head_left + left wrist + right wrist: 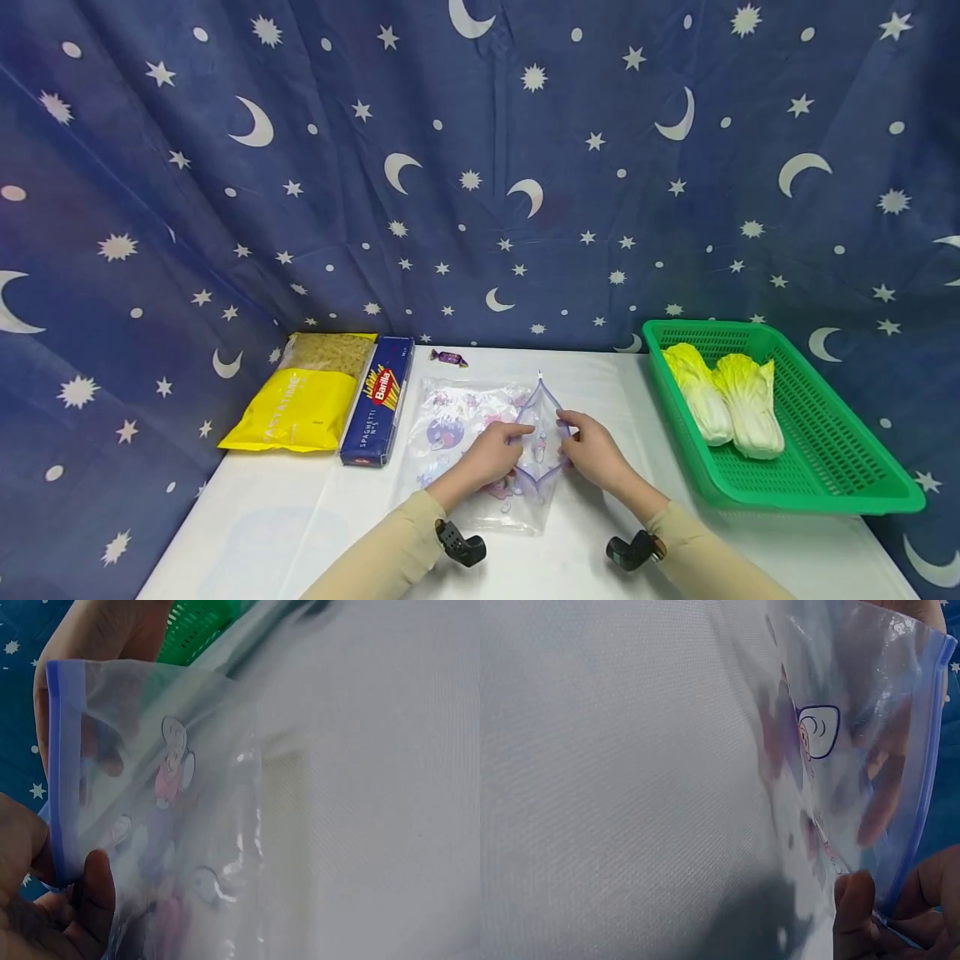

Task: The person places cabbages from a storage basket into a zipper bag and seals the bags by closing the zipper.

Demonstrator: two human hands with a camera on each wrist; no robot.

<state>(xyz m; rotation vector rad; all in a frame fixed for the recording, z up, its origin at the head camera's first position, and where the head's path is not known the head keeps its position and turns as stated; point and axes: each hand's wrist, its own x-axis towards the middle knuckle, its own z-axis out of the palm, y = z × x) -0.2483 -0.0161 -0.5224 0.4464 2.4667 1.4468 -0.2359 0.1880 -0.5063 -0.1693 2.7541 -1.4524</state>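
A clear zip bag [457, 450] with purple cartoon prints lies on the table, its purple zip edges spread apart into a diamond-shaped mouth. My left hand [491, 454] pinches one side of that mouth; in the left wrist view its thumb [98, 889] presses near the zip strip [66, 765]. On the opposite side, my right hand [592, 450] pinches the other zip edge, with the thumb [853, 900] against the plastic in the right wrist view. Inside the bag I see only printed plastic.
A yellow pasta bag [303, 404] and a blue spaghetti box [378, 404] lie at the left. Behind the zip bag is a purple-wrapped candy [448, 358]. At the right, a green basket [832, 467] holds two Chinese cabbages [750, 408]. A starry curtain [465, 208] hangs behind.
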